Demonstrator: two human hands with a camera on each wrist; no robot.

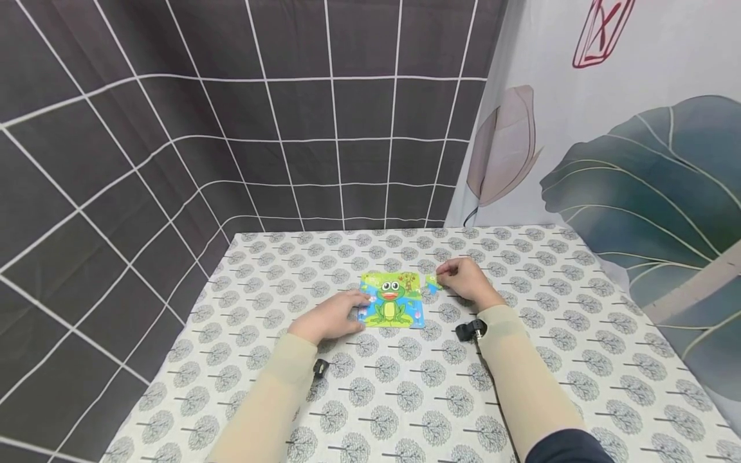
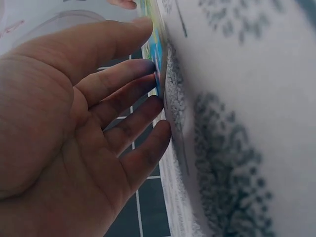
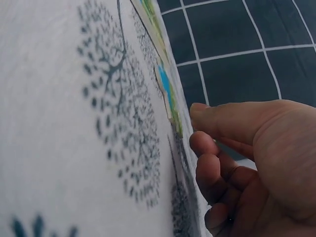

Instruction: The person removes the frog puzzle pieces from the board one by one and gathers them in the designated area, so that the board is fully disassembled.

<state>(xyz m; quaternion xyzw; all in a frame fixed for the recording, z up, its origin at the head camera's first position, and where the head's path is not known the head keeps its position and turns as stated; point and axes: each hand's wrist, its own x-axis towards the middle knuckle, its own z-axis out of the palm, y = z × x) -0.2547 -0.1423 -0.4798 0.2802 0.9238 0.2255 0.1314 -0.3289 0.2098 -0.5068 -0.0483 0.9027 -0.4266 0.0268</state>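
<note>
The frog puzzle board lies flat on the tree-print tablecloth and serves as the reference for all positions below. The board shows a green frog with an open red mouth on a yellow-green and blue ground.

Left hand: positioned at the left side of the frog puzzle board. Fingers are extended and slightly bent, with the thumb apart from them; the fingertips touch the board's left edge. The hand is not clamped on the board.

Right hand: positioned to the right of the frog puzzle board, at the loose puzzle piece. Fingers are loosely bent; the right wrist view shows the thumb tip and fingertips apart, with nothing between them. The loose puzzle piece, coloured green and blue, rests on the tablecloth just beside the board's upper right side. Contact between fingertips and piece cannot be determined.

The two hands are apart, with the board between them. Both forearms wear beige sleeves. A black wrist camera sits to the lower right of the board. Beyond the board hangs a dark grid-pattern curtain; beyond and to the right, a white leaf-print curtain.
</note>
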